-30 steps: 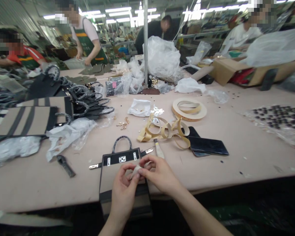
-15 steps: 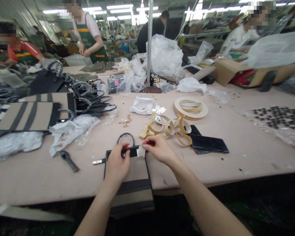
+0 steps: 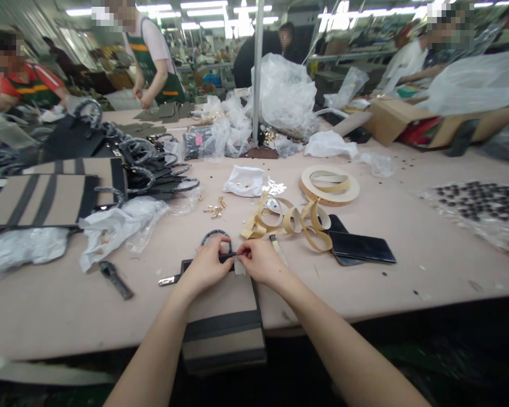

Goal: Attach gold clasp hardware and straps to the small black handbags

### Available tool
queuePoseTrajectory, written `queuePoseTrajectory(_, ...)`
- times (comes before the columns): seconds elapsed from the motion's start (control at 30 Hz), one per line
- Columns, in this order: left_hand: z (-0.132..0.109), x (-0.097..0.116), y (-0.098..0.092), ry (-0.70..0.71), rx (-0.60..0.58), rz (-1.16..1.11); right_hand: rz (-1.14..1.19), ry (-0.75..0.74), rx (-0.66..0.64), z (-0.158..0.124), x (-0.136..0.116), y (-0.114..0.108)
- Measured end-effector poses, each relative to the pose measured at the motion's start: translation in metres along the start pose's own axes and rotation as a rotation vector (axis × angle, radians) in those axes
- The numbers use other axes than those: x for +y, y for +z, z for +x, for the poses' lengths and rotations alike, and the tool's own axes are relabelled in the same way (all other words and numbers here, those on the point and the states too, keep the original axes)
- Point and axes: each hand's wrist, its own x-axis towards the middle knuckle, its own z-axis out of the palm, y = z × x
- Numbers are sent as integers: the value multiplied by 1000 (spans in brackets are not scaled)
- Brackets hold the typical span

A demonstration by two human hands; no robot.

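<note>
A beige-and-black striped handbag (image 3: 220,294) lies over the table's front edge, its wrapped looped handle (image 3: 214,233) pointing away from me. At its top edge my left hand (image 3: 210,261) pinches a narrow black strap (image 3: 227,256). Close beside it, my right hand (image 3: 261,261) has thumb and fingers pressed together at the strap's end, where a small pale piece of tape (image 3: 240,267) hangs. The fingertips partly hide what they grip. A dark tab with a shiny metal end (image 3: 168,280) sticks out left of the bag.
Behind my right hand lie a cutter (image 3: 276,246), curled tape strips (image 3: 286,219) and a tape roll (image 3: 351,189). Two dark phones (image 3: 362,247) overlap at right. Gold hardware (image 3: 215,209) and a dark tool (image 3: 116,281) lie leftward; bags (image 3: 46,200) are piled beyond. Co-workers stand across the table.
My right hand has moved left, close to my left hand, bringing the strap's end and pale tape with it. The cutter behind it has come into view.
</note>
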Motion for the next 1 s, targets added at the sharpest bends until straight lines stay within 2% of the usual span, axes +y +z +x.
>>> queuePoseTrajectory(0.13,-1,1,1,3,-19,42,-22,-24,-6,-5,-1,3)
queuePoseTrajectory(0.2,0,2,3,-12,-13,79,-31,-18,33,-7,0,2)
queuePoseTrajectory(0.33,1,4,5,17,-17,115,44,118,142,-7,3,-2)
queuePoseTrajectory(0.43,2,3,8,53,-20,75,99,185,60,-3,5,-1)
queuePoseTrajectory(0.5,3,2,10,43,3,63,133,187,15,0,6,3)
queuePoseTrajectory(0.6,5,-1,13,14,27,92,168,179,17,3,9,12)
queuePoseTrajectory(0.7,10,-6,12,12,-22,63,197,154,34,0,7,16)
queuePoseTrajectory(0.77,14,-10,10,1,-81,10,210,99,79,-7,4,8)
queuePoseTrajectory(0.83,20,-13,9,-8,-130,3,208,18,245,-17,3,-12)
queuePoseTrajectory(0.9,24,-14,9,-20,-169,60,186,-17,565,-26,9,-44)
queuePoseTrajectory(0.97,25,-15,9,-43,-196,116,130,50,918,-31,27,-81)
queuePoseTrajectory(1.0,25,-15,9,-53,-200,128,72,98,1037,-31,40,-98)
